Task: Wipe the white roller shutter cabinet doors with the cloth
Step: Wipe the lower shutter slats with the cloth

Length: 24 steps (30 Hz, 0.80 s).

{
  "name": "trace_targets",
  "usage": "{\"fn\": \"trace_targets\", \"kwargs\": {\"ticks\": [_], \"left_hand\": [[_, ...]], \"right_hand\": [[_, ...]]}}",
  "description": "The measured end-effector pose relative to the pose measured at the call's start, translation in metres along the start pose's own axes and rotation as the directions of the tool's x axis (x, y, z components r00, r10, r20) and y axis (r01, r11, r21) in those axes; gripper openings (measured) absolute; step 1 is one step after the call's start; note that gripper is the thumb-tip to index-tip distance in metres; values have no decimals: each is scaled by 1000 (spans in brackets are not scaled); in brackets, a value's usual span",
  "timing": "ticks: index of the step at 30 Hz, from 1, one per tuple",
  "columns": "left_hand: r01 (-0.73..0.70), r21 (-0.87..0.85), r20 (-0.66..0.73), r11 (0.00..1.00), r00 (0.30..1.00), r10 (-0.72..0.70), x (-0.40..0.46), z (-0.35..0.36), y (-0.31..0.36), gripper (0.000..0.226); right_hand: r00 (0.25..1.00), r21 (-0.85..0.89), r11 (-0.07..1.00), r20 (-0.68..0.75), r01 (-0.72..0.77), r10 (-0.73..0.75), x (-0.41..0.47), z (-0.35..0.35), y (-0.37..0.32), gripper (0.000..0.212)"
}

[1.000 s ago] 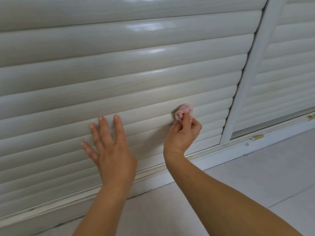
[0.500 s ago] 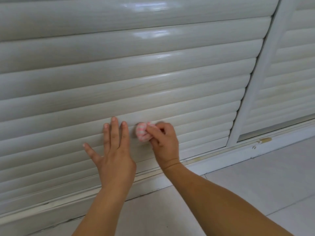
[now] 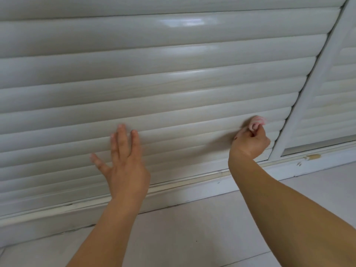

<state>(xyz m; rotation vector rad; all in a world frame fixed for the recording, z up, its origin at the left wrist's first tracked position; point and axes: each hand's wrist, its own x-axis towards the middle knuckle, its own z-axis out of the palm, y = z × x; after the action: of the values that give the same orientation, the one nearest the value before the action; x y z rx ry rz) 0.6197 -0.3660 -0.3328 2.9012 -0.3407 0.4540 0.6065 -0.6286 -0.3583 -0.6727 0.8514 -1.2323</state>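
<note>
The white roller shutter door (image 3: 173, 89) fills most of the view, its horizontal slats glossy. My right hand (image 3: 250, 143) is closed around a small balled pink-and-white cloth (image 3: 257, 122) and presses it on a low slat near the door's right edge. Flat against the lower slats at centre left, my left hand (image 3: 123, 162) has its fingers spread and holds nothing. A second shutter door (image 3: 335, 93) lies to the right, beyond a white frame post (image 3: 316, 83).
A white bottom rail (image 3: 192, 193) runs under the doors, with a chipped spot (image 3: 312, 157) at the right. Pale floor tiles (image 3: 192, 237) lie below. The right door shows a narrow gap at its bottom.
My right hand has swept the cloth along the slat from beside my left hand to the door's right edge. The left hand has stayed pressed on the slats. The picture is blurred with motion.
</note>
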Motion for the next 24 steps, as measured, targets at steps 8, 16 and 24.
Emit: {"fn": "trace_targets", "kwargs": {"ticks": [8, 16, 24], "left_hand": [[64, -95, 92, 993, 994, -55, -9, 23, -48, 102], [52, -105, 64, 993, 997, -46, -6, 30, -48, 104], [9, -155, 20, 988, 1000, -6, -8, 28, -64, 104]], "right_hand": [[993, 7, 995, 63, -100, 99, -113, 17, 48, 17], [853, -28, 942, 416, -334, 315, -204, 21, 75, 20], [631, -201, 932, 775, 302, -37, -177, -4, 71, 18]]}}
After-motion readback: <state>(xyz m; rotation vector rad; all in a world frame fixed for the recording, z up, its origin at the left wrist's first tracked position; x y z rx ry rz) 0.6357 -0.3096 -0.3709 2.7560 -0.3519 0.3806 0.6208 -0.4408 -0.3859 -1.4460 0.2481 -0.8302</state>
